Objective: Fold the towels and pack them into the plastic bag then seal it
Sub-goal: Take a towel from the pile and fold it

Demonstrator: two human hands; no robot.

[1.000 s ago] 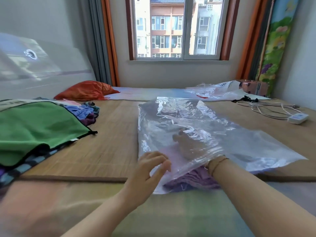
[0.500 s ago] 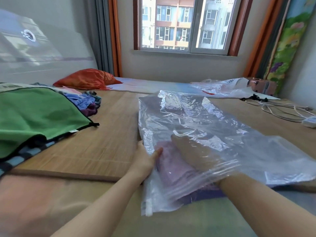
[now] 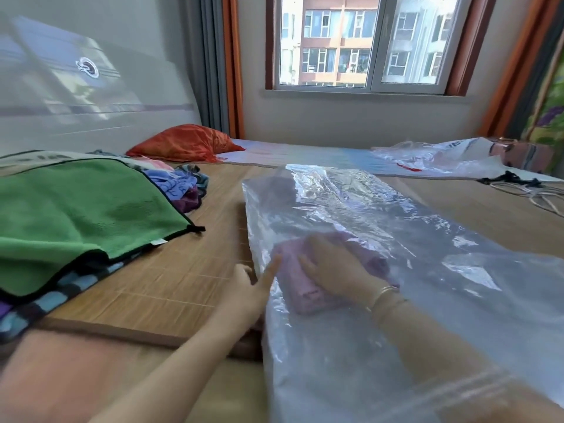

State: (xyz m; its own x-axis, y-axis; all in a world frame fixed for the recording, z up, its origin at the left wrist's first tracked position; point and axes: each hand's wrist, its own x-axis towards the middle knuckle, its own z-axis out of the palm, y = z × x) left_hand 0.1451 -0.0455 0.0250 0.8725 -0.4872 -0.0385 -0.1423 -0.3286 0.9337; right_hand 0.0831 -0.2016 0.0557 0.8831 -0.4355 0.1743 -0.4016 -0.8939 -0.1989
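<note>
Reaching into the bag (image 3: 381,239), my right hand (image 3: 332,264) lies on the purple towel (image 3: 302,288) with the fingers spread flat over it, pressing rather than clenching. Hand, wrist and forearm are all under the clear plastic, and bangles (image 3: 383,297) sit on the wrist. The towel is folded and lies inside the bag, in its near left part, just behind the left edge.

My left hand (image 3: 247,288) is outside the bag, at that left edge. Its fingers are straight; one fingertip touches the plastic next to the towel. It grasps nothing.

The bag lies flat on the mat (image 3: 171,279), its length running away from me toward the window (image 3: 363,41). Its near end drapes over my right forearm.

Items to the left, well apart from the bag:
- green towel (image 3: 79,215), spread out, black trim, covering a blue-checked cloth (image 3: 70,291);
- heap of blue and purple cloths (image 3: 180,187) just behind the green towel;
- orange pillow (image 3: 183,143) near the wall.

Items to the far right:
- second plastic bag (image 3: 442,157), crumpled;
- white cable (image 3: 543,199), coiled on the mat.
</note>
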